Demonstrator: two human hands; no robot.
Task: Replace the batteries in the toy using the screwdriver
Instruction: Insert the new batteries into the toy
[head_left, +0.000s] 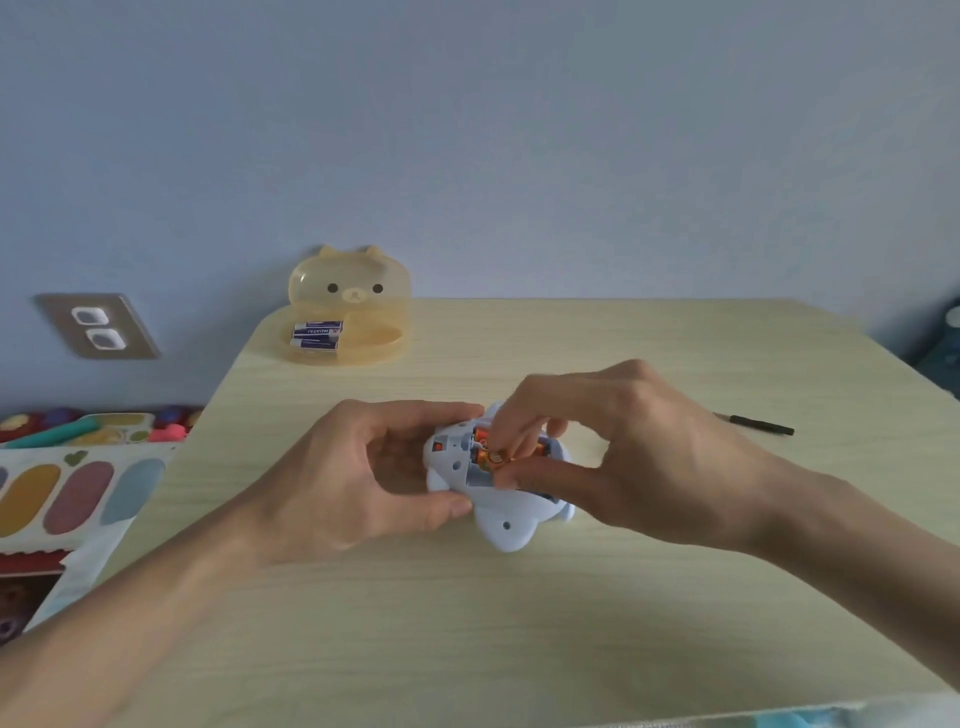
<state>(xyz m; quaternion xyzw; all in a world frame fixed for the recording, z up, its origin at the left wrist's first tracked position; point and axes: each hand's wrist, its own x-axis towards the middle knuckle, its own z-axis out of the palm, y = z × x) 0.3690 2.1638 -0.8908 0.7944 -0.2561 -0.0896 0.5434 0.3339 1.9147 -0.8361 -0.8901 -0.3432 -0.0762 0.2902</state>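
A pale blue toy lies upside down on the middle of the wooden table, its battery compartment uncovered. My left hand grips the toy's left side. With thumb and fingers, my right hand pinches an orange battery that is tilted up out of the compartment. More orange shows inside the compartment. A black screwdriver lies on the table to the right, beyond my right hand. Blue-and-white batteries lie in a yellow bear-faced box at the table's far left.
The bear box's lid stands raised against the wall. Off the table's left edge lie colourful toys and a paint-palette sheet. A wall socket sits at the left. A dark object is beyond the right edge.
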